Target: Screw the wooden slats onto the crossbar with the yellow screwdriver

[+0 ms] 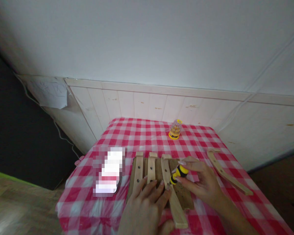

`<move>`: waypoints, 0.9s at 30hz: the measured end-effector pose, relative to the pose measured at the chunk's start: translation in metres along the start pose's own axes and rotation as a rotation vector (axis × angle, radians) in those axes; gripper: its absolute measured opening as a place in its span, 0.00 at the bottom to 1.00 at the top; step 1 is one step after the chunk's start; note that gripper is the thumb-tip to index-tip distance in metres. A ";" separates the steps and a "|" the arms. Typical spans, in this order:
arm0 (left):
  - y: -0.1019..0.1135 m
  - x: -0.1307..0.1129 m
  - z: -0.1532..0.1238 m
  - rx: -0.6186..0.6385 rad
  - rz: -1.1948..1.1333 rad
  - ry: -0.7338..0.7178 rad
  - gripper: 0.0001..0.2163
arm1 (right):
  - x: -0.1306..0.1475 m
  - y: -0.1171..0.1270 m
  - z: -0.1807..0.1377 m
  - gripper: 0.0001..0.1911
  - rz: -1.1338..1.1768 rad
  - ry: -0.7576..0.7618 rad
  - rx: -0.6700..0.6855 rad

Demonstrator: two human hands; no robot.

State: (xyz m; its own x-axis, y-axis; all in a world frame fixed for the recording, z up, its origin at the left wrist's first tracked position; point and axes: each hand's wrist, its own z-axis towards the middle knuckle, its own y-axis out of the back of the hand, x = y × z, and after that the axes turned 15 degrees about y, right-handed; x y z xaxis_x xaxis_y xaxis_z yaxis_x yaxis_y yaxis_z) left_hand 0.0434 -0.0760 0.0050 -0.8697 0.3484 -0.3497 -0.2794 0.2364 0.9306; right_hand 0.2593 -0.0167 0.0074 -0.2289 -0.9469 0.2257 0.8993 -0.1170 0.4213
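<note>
Left-hand grip: spread, palm down, over the wooden strips; reaches with one fingertip to the third strip, just beside the lower end of the screwdriver.
Screwdriver: yellow and black; slants down to the left over the third strip, tip end at the lower screw; cannot tell whether seated in the screw head.
Right-hand grip: pinches the screwdriver's handle between thumb and fingers, from the right.
Third strip: lies aslant on the board, bent at the far end, with two dark screws; runs past the board's near edge.
First and second strips: lie side by side left of the third, each bent at the far end and bearing two dark screws; pass under the left-hand grip.
Board: brown, flat on the bench, partly hidden.
Fourth strip: lies apart on the right, curved, with a dark spot partway along.
Pale oblong item: lies left of the board; pixelated, cannot tell what.
Bit case: stands upright near the far edge, clear, yellow at base and top.
Bench: covered with red-and-white checked cloth.
Wall: white above, planked below; bears a paper sheet at left.
Far left: dark panel, pale cable along its edge.
</note>
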 end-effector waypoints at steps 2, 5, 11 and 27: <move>0.002 0.000 0.000 0.015 -0.002 -0.008 0.25 | 0.000 -0.006 -0.003 0.15 -0.056 0.019 -0.052; 0.001 0.001 0.000 0.006 -0.002 -0.009 0.24 | 0.002 -0.012 -0.001 0.17 -0.052 0.067 -0.039; -0.001 0.002 -0.001 -0.022 -0.018 -0.025 0.26 | 0.007 -0.003 0.012 0.15 0.055 0.124 0.098; -0.003 0.004 -0.001 -0.031 -0.003 -0.024 0.24 | 0.001 0.010 0.012 0.11 0.199 -0.016 0.078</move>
State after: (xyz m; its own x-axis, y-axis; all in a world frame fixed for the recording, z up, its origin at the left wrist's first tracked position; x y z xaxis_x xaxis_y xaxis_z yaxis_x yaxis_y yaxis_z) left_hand 0.0405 -0.0763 0.0012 -0.8587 0.3697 -0.3548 -0.2950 0.2096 0.9322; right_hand 0.2640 -0.0155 0.0226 -0.0556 -0.9442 0.3248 0.8958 0.0965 0.4338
